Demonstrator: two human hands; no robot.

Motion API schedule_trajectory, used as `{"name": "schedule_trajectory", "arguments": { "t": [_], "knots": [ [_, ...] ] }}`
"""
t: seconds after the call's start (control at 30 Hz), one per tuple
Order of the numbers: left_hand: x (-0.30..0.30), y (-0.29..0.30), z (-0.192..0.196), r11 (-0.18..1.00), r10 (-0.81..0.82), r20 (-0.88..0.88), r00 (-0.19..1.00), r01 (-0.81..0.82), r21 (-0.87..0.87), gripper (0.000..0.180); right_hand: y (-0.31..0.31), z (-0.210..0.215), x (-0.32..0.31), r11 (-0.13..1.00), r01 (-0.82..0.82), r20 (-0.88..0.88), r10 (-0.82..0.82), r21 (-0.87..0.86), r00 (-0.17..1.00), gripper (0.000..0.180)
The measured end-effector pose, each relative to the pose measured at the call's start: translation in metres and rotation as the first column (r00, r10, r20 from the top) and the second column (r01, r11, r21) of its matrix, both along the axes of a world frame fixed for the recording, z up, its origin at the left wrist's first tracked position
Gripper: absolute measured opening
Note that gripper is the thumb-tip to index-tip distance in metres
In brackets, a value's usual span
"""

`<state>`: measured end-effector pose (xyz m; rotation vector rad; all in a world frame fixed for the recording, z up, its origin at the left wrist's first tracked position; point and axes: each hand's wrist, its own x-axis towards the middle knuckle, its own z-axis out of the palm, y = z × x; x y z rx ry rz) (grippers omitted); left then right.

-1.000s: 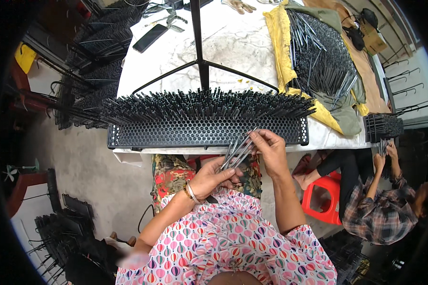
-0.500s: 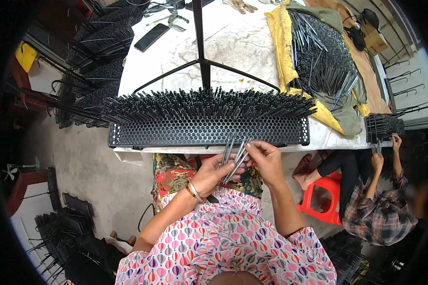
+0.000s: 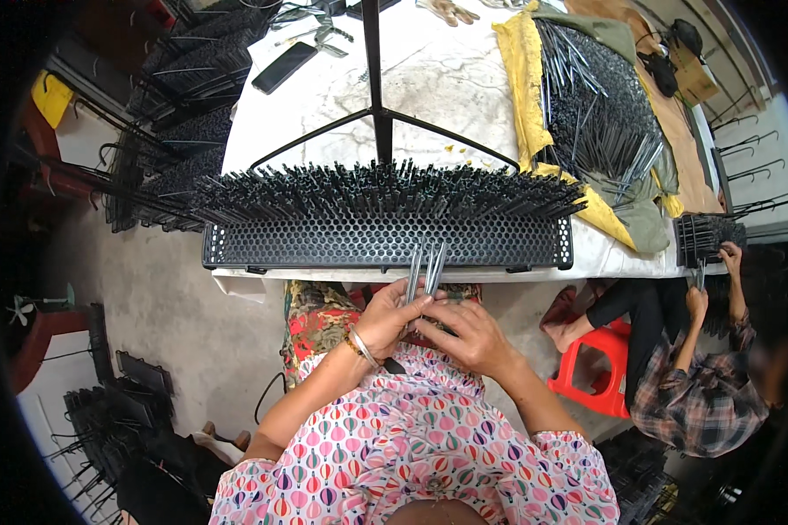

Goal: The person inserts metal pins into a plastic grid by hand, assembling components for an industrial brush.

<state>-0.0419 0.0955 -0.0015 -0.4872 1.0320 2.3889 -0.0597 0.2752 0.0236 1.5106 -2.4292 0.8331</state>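
Several thin silvery metal rods (image 3: 428,269) stand up in a small bunch in front of me. My left hand (image 3: 383,319) is closed round their lower part. Against the lower ends of the same bunch, my right hand (image 3: 474,334) has its fingers bent and pressed together; the exact grip is partly hidden. Just beyond my hands lies a black perforated metal rack (image 3: 324,243), its near rows of holes bare. Many dark rods (image 3: 385,192) stand packed in its far rows. The rods' tips overlap the rack's near edge in the picture.
A white-covered table (image 3: 446,79) bears a phone (image 3: 284,67) and an opened yellow-edged sack (image 3: 521,96) of loose rods. A black upright post (image 3: 374,70) rises behind the rack. To the right, a co-worker (image 3: 700,385) sits near a red stool (image 3: 594,367). Filled racks (image 3: 184,131) crowd the left.
My right hand has come down from the rods' upper part to their lower ends, beside my left hand. The rods now stand more upright and closer together.
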Motion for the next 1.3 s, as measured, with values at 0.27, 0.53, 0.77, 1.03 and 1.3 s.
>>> {"name": "schedule_trajectory", "arguments": {
  "t": [0.27, 0.53, 0.77, 1.03, 1.3],
  "knots": [
    [0.002, -0.002, -0.007, 0.999, -0.008, 0.015, 1.000, 0.008, 0.043, 0.030, 0.001, -0.010, 0.000, 0.998, -0.039, -0.075, 0.036, -0.047, 0.997, 0.034],
    [-0.001, -0.004, 0.006, 0.998, -0.056, 0.044, 0.997, 0.056, 0.003, 0.025, 0.002, -0.022, -0.004, 0.992, -0.054, -0.156, 0.036, -0.112, 0.987, 0.025],
    [-0.006, -0.002, 0.021, 0.993, -0.094, 0.054, 0.994, 0.089, 0.075, 0.030, 0.007, 0.007, -0.018, 0.940, 0.073, -0.047, -0.094, -0.333, 0.994, 0.024],
    [-0.003, -0.003, 0.016, 1.000, 0.001, 0.061, 0.998, -0.002, 0.009, 0.031, 0.015, 0.031, -0.057, 0.470, 0.792, 0.879, -0.069, -0.389, 0.472, 0.017],
    [0.001, 0.000, 0.016, 0.993, -0.113, 0.038, 0.993, 0.115, -0.037, 0.027, 0.006, 0.010, -0.057, 0.628, 0.733, 0.945, 0.011, -0.261, 0.328, 0.017]
  ]
}}
